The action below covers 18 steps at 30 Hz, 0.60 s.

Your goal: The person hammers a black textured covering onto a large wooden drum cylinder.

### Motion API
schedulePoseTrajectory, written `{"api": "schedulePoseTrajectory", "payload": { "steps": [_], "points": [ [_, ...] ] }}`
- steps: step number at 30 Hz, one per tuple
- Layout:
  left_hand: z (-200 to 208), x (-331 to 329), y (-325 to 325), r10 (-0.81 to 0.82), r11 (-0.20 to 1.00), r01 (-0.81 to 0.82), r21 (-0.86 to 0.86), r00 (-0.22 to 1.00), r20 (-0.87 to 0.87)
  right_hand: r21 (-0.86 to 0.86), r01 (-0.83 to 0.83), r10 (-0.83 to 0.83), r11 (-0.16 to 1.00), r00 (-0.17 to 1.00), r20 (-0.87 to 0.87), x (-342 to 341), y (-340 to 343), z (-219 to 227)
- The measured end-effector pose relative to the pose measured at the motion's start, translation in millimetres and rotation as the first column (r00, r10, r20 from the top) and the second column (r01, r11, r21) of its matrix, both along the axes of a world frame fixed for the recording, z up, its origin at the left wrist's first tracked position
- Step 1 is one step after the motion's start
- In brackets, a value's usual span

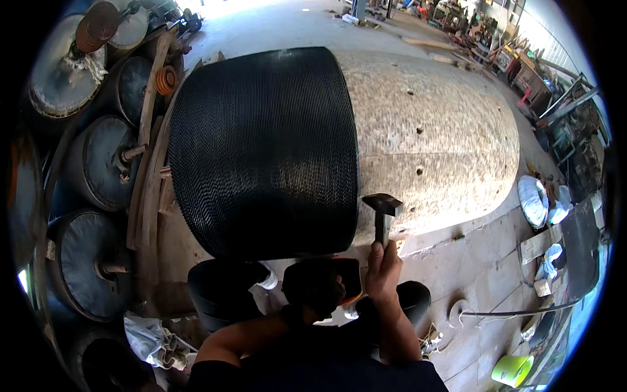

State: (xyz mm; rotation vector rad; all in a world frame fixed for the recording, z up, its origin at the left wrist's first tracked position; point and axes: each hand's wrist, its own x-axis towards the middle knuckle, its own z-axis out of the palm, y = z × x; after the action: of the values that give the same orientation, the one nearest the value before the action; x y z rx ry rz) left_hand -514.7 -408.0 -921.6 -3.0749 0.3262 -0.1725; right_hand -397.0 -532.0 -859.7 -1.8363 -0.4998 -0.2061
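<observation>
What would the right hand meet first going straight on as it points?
Probably the large drum's pale, hole-dotted surface, with the hammer in the right hand reaching it first; depth between them is unclear.

"Where does the camera sit?"
"On the wearer's head: a wide fisheye facing down and forward, past the hands (383, 271)."
"How near?"
"Close. The knees (413, 297) lie just below, the big roller (339, 150) fills the middle, and the floor (261, 29) runs far off toward the top."
</observation>
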Motion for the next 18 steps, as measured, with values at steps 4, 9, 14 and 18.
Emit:
{"api": "schedulePoseTrajectory", "payload": {
  "steps": [4, 9, 14, 18],
  "points": [
    [3.5, 0.4, 0.6, -0.019, 1.000, 0.019, 0.003, 1.000, 0.009, 0.364, -0.031, -0.027, 0.931, 0.988, 0.153, -12.2, -1.8, -13.5],
    [4.5, -4.4, 4.7, -0.016, 0.978, 0.036, -0.205, 0.995, 0.098, -0.100, 0.129, -0.111, 0.987, 0.979, 0.170, 9.5, 13.5, -32.4],
    [9.6, -6.7, 6.7, -0.061, 0.985, 0.068, -0.161, 0.997, 0.045, 0.264, 0.051, -0.115, 0.963, 0.966, 0.230, -5.4, 9.8, -36.6],
    [9.8, -4.3, 16.8, -0.059, 0.983, 0.115, -0.145, 0.936, 0.346, -0.170, 0.038, -0.038, 0.985, 0.999, 0.003, 5.9, 5.5, -20.9]
  ]
}}
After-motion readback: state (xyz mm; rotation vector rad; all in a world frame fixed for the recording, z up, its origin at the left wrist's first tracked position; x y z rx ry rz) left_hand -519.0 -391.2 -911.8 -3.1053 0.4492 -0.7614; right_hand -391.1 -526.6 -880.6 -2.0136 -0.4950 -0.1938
